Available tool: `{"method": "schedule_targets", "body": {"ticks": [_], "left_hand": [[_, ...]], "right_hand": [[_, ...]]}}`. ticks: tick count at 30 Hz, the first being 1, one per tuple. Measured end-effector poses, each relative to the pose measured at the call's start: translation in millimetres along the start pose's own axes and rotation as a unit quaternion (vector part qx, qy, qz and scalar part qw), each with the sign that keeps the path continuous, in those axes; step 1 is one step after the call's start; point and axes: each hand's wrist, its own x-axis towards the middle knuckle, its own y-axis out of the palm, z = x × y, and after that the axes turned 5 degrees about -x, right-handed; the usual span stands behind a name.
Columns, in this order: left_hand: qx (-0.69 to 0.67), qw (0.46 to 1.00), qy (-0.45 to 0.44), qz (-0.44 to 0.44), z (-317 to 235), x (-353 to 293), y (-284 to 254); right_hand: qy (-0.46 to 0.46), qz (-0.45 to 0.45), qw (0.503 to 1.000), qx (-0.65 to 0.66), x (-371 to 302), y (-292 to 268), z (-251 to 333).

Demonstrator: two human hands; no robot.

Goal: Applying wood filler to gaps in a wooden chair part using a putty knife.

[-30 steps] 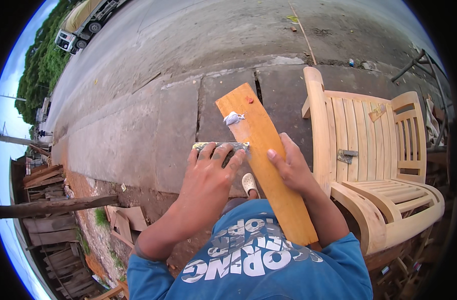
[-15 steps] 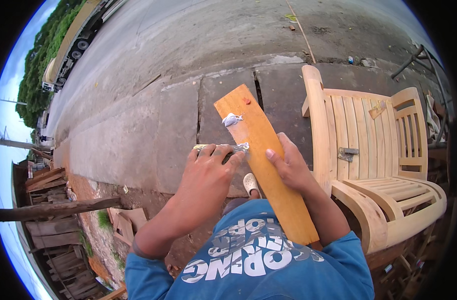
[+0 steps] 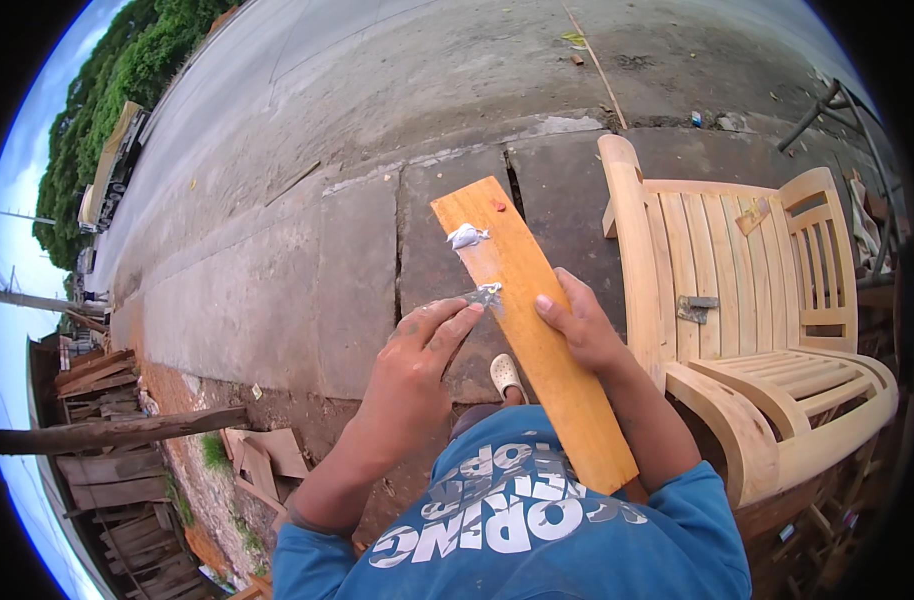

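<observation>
A flat orange-brown wooden board (image 3: 547, 340) leans from my lap up and away to the left. My right hand (image 3: 584, 328) grips its right edge, thumb on the face. My left hand (image 3: 422, 345) is closed on a putty knife (image 3: 475, 297), whose grey blade touches the board's left edge; the fingers hide most of the tool. A dab of pale putty (image 3: 491, 288) clings at the blade's tip. Farther up the board lies a larger lump of whitish putty (image 3: 467, 236), with a smeared patch below it. A small red spot marks the board's far end.
To my right stands a pale slatted wooden bench (image 3: 712, 260), with a stained scraper-like piece (image 3: 696, 308) and a sanding scrap (image 3: 752, 217) on it. At left are a wooden pole (image 3: 117, 432), stacked planks and scrap boards (image 3: 267, 460). A truck (image 3: 112, 170) is on the road.
My left hand has turned, so its fingers now point more up the board and cover the knife's yellowish handle end. The right hand keeps its grip. The truck appears farther off.
</observation>
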Motion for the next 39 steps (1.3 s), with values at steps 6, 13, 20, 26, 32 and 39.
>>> {"method": "schedule_targets", "body": {"ticks": [6, 13, 20, 26, 32, 39], "left_hand": [[0.168, 0.971, 0.124, -0.115, 47, -32, 80], [-0.116, 0.987, -0.001, -0.108, 38, -37, 33], [-0.228, 0.97, -0.069, -0.036, 14, -16, 15], [-0.205, 0.976, -0.038, -0.06, 4, -13, 17], [0.114, 0.957, 0.207, -0.169, 54, -29, 97], [-0.011, 0.998, 0.005, -0.064, 38, -15, 22]], "right_hand": [[0.047, 0.053, 0.981, 0.18, 7, 14, -7], [0.068, 0.084, 0.972, 0.209, 3, 5, -4], [0.032, 0.054, 0.989, 0.137, 4, 13, 4], [0.045, 0.053, 0.986, 0.153, 2, 8, -1], [0.049, 0.07, 0.964, 0.251, 4, 21, -15], [-0.01, 0.022, 1.0, -0.017, 4, -8, -9]]}}
